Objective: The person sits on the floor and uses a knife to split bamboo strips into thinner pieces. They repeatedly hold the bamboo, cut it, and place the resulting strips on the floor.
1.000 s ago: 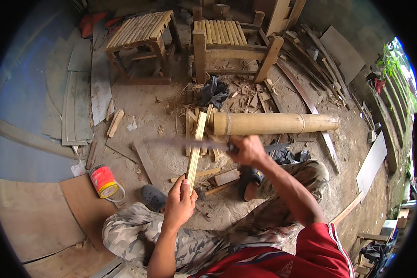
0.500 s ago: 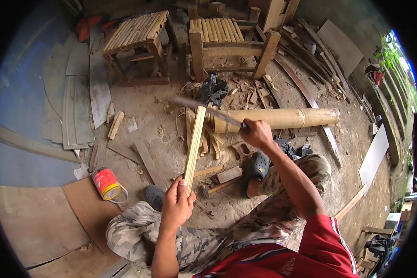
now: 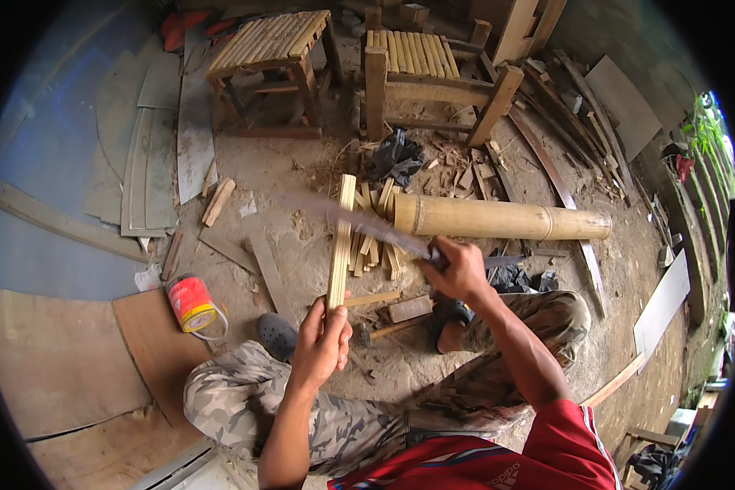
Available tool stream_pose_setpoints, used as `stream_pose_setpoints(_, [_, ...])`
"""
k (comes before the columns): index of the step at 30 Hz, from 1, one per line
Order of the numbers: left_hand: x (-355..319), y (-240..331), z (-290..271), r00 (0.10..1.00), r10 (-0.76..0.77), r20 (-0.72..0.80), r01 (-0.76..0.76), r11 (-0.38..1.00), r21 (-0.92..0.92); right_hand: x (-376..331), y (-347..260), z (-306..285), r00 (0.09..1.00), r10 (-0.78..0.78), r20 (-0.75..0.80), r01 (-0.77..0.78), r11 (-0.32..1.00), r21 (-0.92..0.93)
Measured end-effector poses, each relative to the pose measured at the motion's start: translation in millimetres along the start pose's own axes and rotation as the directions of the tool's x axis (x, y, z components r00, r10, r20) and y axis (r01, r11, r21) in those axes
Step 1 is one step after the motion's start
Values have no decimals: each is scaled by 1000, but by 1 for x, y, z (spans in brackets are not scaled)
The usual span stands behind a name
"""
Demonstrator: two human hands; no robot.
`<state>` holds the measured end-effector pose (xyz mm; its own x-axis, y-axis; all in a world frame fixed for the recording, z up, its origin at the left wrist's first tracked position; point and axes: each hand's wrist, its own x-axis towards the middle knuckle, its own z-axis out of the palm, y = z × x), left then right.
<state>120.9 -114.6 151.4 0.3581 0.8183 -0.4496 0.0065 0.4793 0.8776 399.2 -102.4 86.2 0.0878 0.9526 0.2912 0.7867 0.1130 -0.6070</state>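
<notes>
My left hand (image 3: 322, 341) is closed round the lower end of a pale bamboo strip (image 3: 340, 245), which stands nearly upright with fine lines along its length. My right hand (image 3: 459, 271) grips the dark handle of a machete (image 3: 384, 230). Its long blade is smeared by motion and crosses the strip's upper part, pointing to the far left. From this view I cannot tell whether the blade touches the strip. Just beyond lie a thick bamboo pole (image 3: 506, 219) and several short cut bamboo pieces (image 3: 376, 245).
Two bamboo-topped seats (image 3: 269, 39) (image 3: 416, 54) stand at the back. A black plastic bag (image 3: 397, 157) lies before them. A red paint can (image 3: 191, 302) is at the left, and a hammer (image 3: 396, 328) lies between my feet. Scrap boards (image 3: 567, 139) crowd the right.
The machete blade has swung lower across the bamboo strip, and my right hand has come down slightly. The strip stands more upright. The whole view has shifted a little.
</notes>
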Motion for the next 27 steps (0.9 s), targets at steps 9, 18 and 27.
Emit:
stream_pose_setpoints(9, [4, -21, 9, 999, 41, -22, -38, 990, 132, -24, -38, 21, 941, -227, 251, 248, 967, -55])
stream_pose_setpoints(18, [6, -11, 10, 997, 58, -55, -46, 980, 194, -1, 4, 37, 964, -174, 200, 193, 978, -80])
stream_pose_setpoints(27, [2, -2, 6, 996, -82, -26, 85, 990, 110, 2, 17, 36, 961, -169, 217, 200, 971, -130])
